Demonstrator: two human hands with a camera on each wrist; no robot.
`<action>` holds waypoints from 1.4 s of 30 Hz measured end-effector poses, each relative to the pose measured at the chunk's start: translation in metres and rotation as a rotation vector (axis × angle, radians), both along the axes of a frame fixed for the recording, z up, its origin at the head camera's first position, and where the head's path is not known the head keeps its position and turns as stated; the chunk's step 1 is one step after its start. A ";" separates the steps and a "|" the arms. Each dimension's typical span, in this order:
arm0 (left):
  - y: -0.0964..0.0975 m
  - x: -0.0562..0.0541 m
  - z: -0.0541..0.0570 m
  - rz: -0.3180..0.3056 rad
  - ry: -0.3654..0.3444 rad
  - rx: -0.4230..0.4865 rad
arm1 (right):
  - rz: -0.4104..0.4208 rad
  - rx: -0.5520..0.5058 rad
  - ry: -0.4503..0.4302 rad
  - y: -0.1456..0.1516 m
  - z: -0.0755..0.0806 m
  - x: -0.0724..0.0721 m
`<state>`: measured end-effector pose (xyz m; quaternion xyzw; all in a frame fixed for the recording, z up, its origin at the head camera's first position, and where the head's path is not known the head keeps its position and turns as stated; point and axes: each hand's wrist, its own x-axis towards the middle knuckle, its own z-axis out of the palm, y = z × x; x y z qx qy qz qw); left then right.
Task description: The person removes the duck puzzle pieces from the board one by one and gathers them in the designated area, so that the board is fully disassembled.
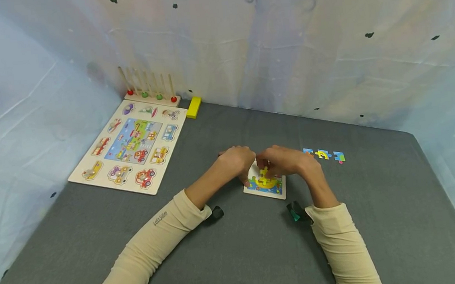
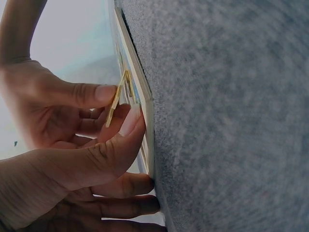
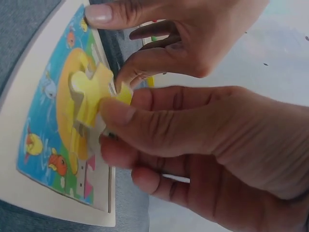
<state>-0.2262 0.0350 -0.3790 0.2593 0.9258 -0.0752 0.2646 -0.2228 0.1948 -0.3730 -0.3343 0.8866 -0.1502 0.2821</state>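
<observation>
Yellow puzzle piece [image 3: 94, 96]: pinched between right hand's [image 1: 283, 160] thumb and fingers, tilted over the puzzle board [image 3: 48, 200]; can't tell if it touches. Left hand [image 1: 237, 161] grips the board's left edge, thumb on top, index along the side. Board flat on the grey table [image 1: 258, 256], part filled. Three loose pieces [image 1: 323, 154] right of it. Far left: bigger vehicle board [image 1: 101, 180], peg stand [image 1: 152, 100], yellow block [image 1: 194, 107].

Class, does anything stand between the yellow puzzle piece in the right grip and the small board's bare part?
Nothing visible does: the right grip holds the yellow piece tilted over the small board; the left grip touches the board's edge. Some of the bare part is hidden.
</observation>
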 end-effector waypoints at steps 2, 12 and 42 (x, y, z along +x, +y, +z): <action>0.001 0.000 0.000 -0.004 -0.003 -0.013 | 0.007 -0.046 -0.036 0.001 0.001 0.000; 0.005 -0.002 0.001 -0.001 -0.005 -0.052 | -0.015 -0.129 0.056 0.037 0.022 0.000; 0.007 -0.001 0.003 0.017 -0.028 -0.072 | -0.319 0.166 -0.004 0.155 0.010 -0.005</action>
